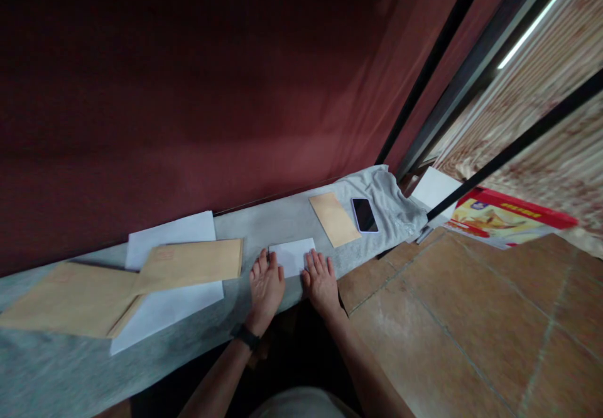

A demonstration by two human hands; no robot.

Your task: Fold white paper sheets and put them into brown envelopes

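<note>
Centrally, a small white paper [293, 254] is laid flat on the worktop [273, 220], which is draped in grey cloth [384, 198]. Both hands are brought to its near part, one at each side. By the left hand [266, 285] the left edge is covered; palm down, fingers extended and lying near one another, thumb held toward the paper. By the right hand [321, 278] the right edge is touched, palm down, fingers slightly spread. Nothing is seen pinched in either. A dark band [245, 336] is worn on the left wrist.

To the right of the paper, a brown envelope [333, 219] is set at a slant; just beside it a phone [365, 215] is placed, screen up and dark. Toward the end of the worktop the cloth is wrinkled.

To the left, two overlapping envelope stacks [191, 261] are rested on white sheets [169, 319], whose edges are left showing above and below. Behind, the worktop is bordered by a dark red wall [235, 104]. Lower right, a red-edged box [509, 217] is seen by the tiled floor [447, 317].
</note>
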